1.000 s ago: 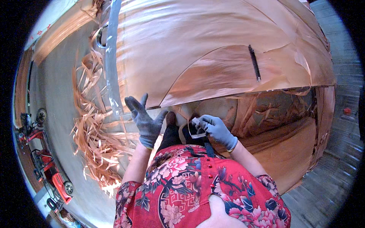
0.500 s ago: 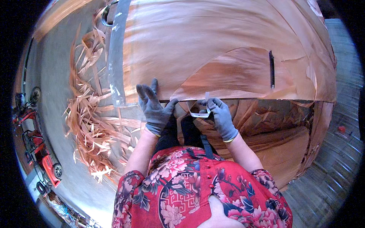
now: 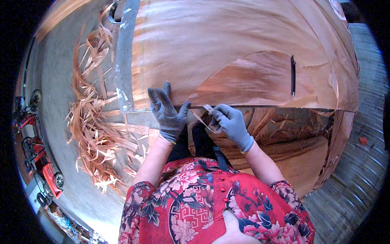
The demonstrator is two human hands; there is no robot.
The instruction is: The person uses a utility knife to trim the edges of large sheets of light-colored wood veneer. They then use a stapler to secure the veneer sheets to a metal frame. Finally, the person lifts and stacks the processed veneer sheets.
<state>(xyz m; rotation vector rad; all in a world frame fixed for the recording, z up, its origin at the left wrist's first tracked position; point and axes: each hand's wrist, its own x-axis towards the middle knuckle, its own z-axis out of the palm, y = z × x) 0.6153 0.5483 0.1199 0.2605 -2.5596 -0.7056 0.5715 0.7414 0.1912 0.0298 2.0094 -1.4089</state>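
Observation:
A broad, thin sheet of reddish-brown wood veneer (image 3: 195, 44) covers the work surface in front of me. My left hand (image 3: 167, 114), in a grey glove, rests with spread fingers at the sheet's near edge. Just right of it, my gloved right hand (image 3: 232, 124) pinches a narrow pale strip (image 3: 207, 108) that looks like tape. One end pokes up past the fingertips, while the rest hangs in a bent loop toward my left thumb. A curved-edged, darker veneer area (image 3: 248, 77) lies at the right, with a slim black bar (image 3: 293, 75) on it.
A heap of torn veneer strips (image 3: 107, 146) covers the floor at left. Beneath the near edge, more veneer sheets (image 3: 292, 142) are stacked. A grey strip (image 3: 126, 53) borders the surface's left side. Red wheeled machines (image 3: 48, 171) stand far left; corrugated flooring (image 3: 357, 162) lies right.
My right hand has shifted slightly left and turned, and the strip's wide loop has become a narrow slanting one. My left hand has stayed nearly in place on the veneer.

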